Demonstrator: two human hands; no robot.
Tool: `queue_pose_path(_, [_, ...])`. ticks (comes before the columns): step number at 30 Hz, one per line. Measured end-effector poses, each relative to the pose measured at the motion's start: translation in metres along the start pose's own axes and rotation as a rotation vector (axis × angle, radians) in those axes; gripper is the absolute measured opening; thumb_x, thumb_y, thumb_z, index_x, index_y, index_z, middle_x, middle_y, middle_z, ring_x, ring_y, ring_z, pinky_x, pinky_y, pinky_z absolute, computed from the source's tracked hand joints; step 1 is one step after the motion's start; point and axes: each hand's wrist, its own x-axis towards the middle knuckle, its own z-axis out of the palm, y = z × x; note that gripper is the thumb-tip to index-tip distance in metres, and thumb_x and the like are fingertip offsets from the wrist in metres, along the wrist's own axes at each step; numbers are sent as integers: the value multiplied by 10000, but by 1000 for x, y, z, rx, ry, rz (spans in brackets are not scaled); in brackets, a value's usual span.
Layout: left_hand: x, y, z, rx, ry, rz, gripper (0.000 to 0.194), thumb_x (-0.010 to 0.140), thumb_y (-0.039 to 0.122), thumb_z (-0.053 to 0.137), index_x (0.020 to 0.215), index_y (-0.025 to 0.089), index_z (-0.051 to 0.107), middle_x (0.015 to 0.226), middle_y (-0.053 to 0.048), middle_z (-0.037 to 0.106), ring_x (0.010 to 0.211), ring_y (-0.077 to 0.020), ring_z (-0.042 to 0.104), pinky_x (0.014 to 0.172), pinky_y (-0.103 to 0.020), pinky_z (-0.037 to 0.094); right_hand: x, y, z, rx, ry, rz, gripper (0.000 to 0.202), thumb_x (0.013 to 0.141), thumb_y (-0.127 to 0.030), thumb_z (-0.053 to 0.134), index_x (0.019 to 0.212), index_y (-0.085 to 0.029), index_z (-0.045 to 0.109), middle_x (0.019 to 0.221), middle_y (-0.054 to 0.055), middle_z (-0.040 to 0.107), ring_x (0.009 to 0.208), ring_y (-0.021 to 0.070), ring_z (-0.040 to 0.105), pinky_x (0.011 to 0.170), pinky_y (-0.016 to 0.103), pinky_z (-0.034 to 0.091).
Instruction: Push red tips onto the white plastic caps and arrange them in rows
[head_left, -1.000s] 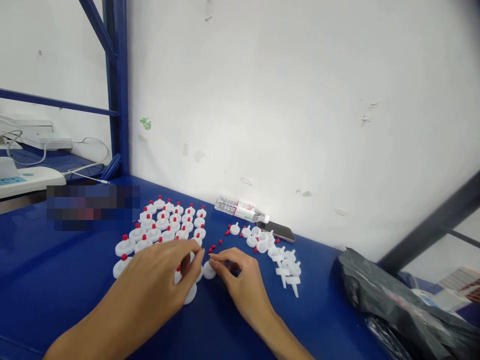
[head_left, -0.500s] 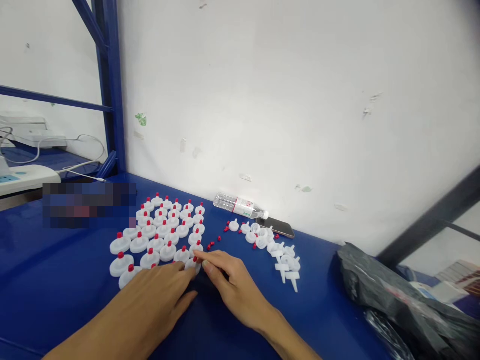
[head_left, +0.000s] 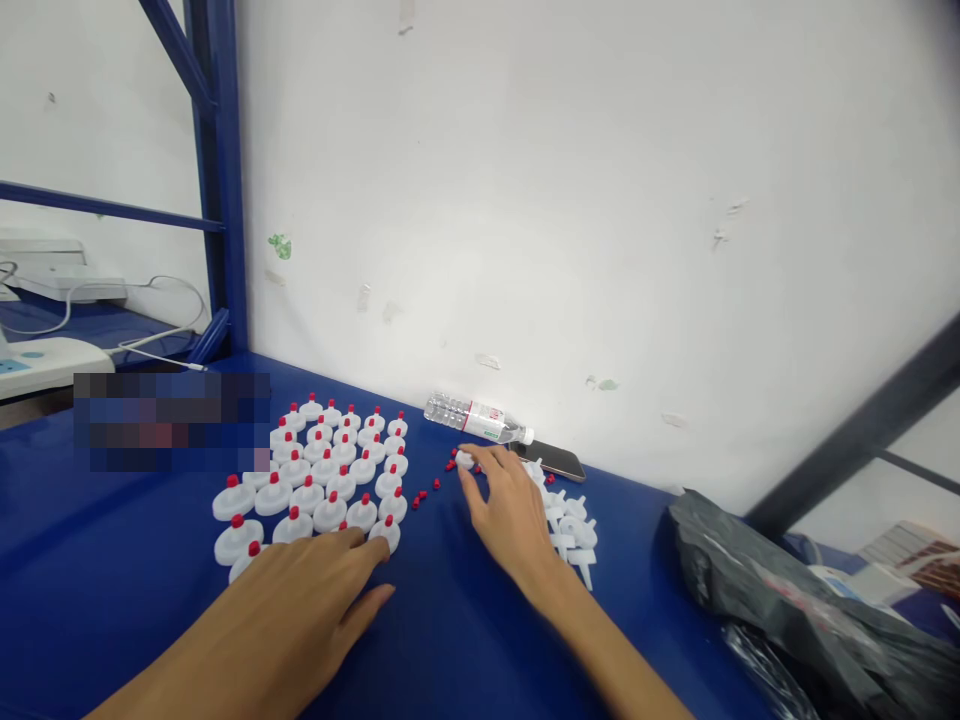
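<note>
My left hand (head_left: 319,585) lies flat at the near edge of a group of white round nozzle lids with red tips. Its index fingertip is beside or on the nearest right-hand lid (head_left: 385,536); whether it touches cannot be told. My right hand (head_left: 511,512) reaches over to loose white lids without red tips, fingers apart and curved down. Its index fingertip is at one white lid (head_left: 464,460), the thumb near it. More bare white lids (head_left: 577,532) lie to the right, partly hidden by this hand. Small red caps (head_left: 436,484) are scattered between the two groups.
A clear plastic bottle (head_left: 478,418) lies on its side along the wall, with a dark phone (head_left: 551,460) next to it. At the right sits a grey plastic bag (head_left: 780,580). A blue metal post (head_left: 225,180) rises at the back left of the blue table (head_left: 442,640).
My right hand has left the nearest lid in the red-tipped group and moved right and away to the loose white lids. My left hand has stayed nearly in place.
</note>
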Motion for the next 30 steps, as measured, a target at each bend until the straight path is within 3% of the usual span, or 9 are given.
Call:
queue_pose_path(3, [0, 3, -3, -7, -33, -5, 292, 947, 234, 575, 1050, 298, 840, 1081, -86, 851, 924, -345, 827, 793, -446, 658, 28, 11, 6, -218, -35, 16, 324, 1082, -308, 573, 1332, -178, 731, 1225, 154, 753, 1218, 323, 640, 1053, 409, 497])
queue_pose_path(6, [-1, 4, -7, -13, -90, -14, 323, 966, 242, 547, 1097, 308, 834, 1150, -82, 843, 998, -360, 819, 855, -511, 658, 46, 17, 8, -223, -66, 30, 194, 1037, -226, 631, 1024, -171, 817, 998, 144, 787, 1106, 321, 673, 965, 380, 510])
queue_pose_path(9, [-2, 1, -8, -12, -88, -17, 385, 992, 252, 489, 1185, 299, 818, 1221, -87, 827, 1060, -365, 807, 873, -526, 659, 48, 17, -4, -169, -54, 50, 202, 1026, -214, 647, 925, -184, 819, 936, 115, 795, 1028, 293, 685, 861, 336, 500])
queue_pose_path(13, [2, -5, 5, -41, 164, -36, 513, 1001, 389, 497, 1470, 276, 673, 1412, -113, 743, 1193, -383, 762, 885, -507, 662, 28, -4, -29, 4, -29, 48, 317, 1070, -420, 609, 920, -241, 823, 863, 14, 788, 739, 180, 639, 699, 280, 461])
queue_pose_path(15, [7, -6, 13, -84, 302, -26, 597, 982, 470, 543, 1535, 253, 609, 1440, -122, 726, 1204, -375, 757, 906, -490, 654, 14, -22, -35, 360, -50, 76, 323, 1006, -471, 690, 845, -222, 819, 715, -6, 719, 600, 150, 527, 577, 279, 384])
queue_pose_path(20, [17, -9, 15, -216, 330, 47, 342, 996, 406, 520, 1128, 264, 801, 1044, -49, 841, 887, -277, 808, 767, -387, 621, -5, -48, -30, 704, -140, 3, 290, 975, -438, 715, 828, -217, 834, 710, -11, 701, 631, 134, 559, 593, 259, 387])
queue_pose_path(23, [19, -16, 10, -212, 373, 22, 363, 967, 466, 539, 1101, 274, 815, 955, -41, 842, 799, -280, 800, 691, -371, 590, -3, -35, -23, 593, -73, 32, 340, 1056, -413, 607, 890, -220, 833, 785, 4, 752, 656, 143, 606, 640, 271, 423])
queue_pose_path(25, [19, -22, 8, -199, 400, 4, 397, 954, 498, 535, 1106, 271, 823, 983, -57, 851, 823, -299, 806, 684, -371, 584, -1, -20, -15, 440, -64, 29, 225, 1047, -332, 635, 988, -227, 825, 873, 4, 780, 672, 147, 626, 697, 283, 457])
queue_pose_path(30, [21, -30, 8, -178, 353, -31, 396, 969, 535, 531, 1058, 281, 821, 950, -52, 847, 813, -294, 791, 706, -370, 562, -1, -3, 11, 122, -232, -111, 225, 1040, -302, 695, 1247, -272, 778, 1120, 36, 774, 913, 206, 725, 794, 305, 509])
